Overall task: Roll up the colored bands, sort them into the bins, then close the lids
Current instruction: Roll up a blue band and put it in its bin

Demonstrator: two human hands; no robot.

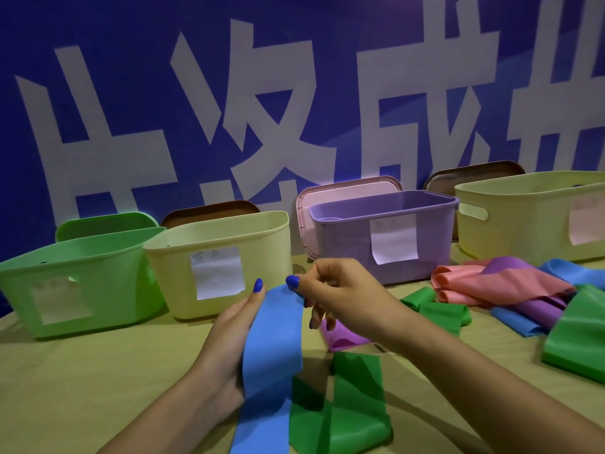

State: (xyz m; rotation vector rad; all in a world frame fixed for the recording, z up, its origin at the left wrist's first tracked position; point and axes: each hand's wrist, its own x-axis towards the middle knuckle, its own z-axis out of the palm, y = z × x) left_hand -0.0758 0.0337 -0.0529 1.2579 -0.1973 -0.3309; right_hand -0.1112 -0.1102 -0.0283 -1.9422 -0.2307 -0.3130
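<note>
A long blue band (pixel 271 348) runs flat from the bottom edge up between my hands. My left hand (pixel 229 335) holds it from below, thumb up along its left edge. My right hand (pixel 340 293) pinches the band's top end. A green band (pixel 347 407) lies folded under it on the table. A purple band (pixel 340 335) lies beneath my right wrist. Four open bins stand behind: green (pixel 75 280), pale yellow (pixel 222 260), purple (pixel 386 227) and a larger yellow one (pixel 530 211).
Lids lean on the blue banner behind the bins: green (pixel 104 224), brown (pixel 209 213), pink (pixel 343 191) and brown (pixel 474 176). A heap of pink, purple, blue and green bands (pixel 523 299) lies at the right on the yellowish tablecloth (pixel 98 371).
</note>
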